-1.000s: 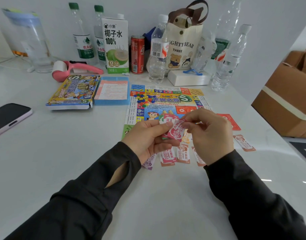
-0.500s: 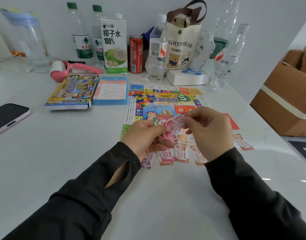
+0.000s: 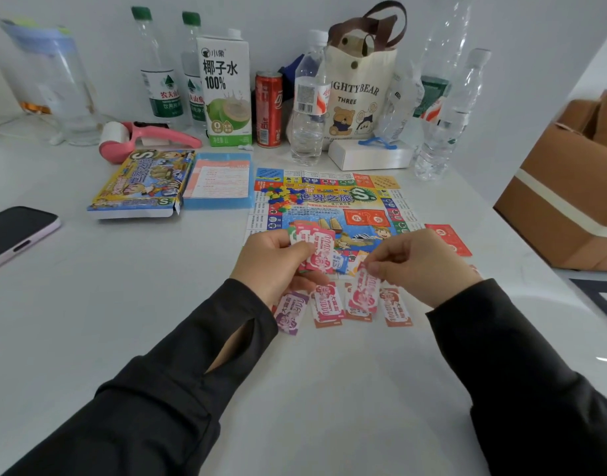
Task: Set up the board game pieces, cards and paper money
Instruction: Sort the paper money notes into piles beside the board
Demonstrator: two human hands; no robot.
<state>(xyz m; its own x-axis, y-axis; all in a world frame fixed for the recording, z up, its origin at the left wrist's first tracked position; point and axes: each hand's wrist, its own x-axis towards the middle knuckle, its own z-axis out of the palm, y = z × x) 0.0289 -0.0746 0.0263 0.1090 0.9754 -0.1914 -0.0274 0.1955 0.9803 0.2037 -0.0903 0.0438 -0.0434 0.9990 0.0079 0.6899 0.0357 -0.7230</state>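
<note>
The colourful game board (image 3: pixel 333 204) lies flat mid-table with a heap of small plastic pieces (image 3: pixel 278 195) on its left part. My left hand (image 3: pixel 271 266) grips a stack of pink paper money (image 3: pixel 315 250) over the board's near edge. My right hand (image 3: pixel 422 266) pinches a single pink note (image 3: pixel 363 292) and holds it low over a row of notes (image 3: pixel 326 309) lying on the table, purple at the left, orange-edged ones to the right. Red cards (image 3: pixel 449 238) lie right of the board.
The game box (image 3: pixel 140 183) and a blue tray with a rule sheet (image 3: pixel 219 180) sit left of the board. A phone (image 3: pixel 13 235) lies far left. Bottles, a carton, a can (image 3: pixel 267 109), a tote bag and a white box line the back. A cardboard box (image 3: pixel 566 197) stands right.
My right hand has pulled one pink note off the stack and carried it down and right, toward the row on the table. My left hand keeps the stack.
</note>
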